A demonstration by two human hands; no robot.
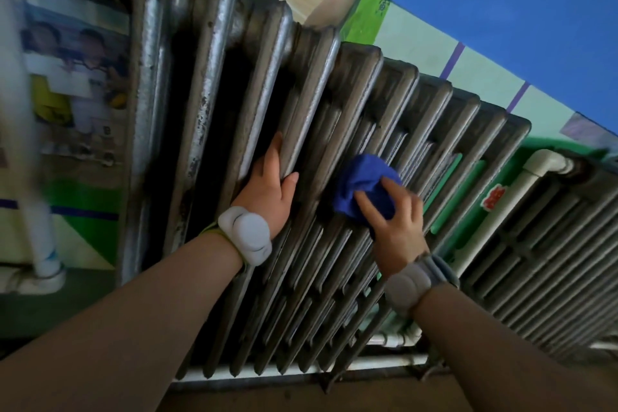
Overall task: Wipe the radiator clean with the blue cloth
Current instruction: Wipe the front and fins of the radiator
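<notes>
Pressing blue cloth (366, 189) on radiator (334, 104), right hand (396, 231)

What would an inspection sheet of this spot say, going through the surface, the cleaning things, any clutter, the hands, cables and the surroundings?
Surface: grey ribbed radiator, paint worn and pitted on the columns toward the left of the picture.
Job's things: blue cloth, bunched, pressed against the radiator's fins.
Clutter: nothing seen.
Hands: right hand holds the cloth to the fins; left hand bare, gripping a column; a pale wrist device on the left wrist, a similar one on the right.
Cables: nothing seen.
Surroundings: second radiator beside it, white pipe between them, blurred poster, blue and green painted wall.
</notes>
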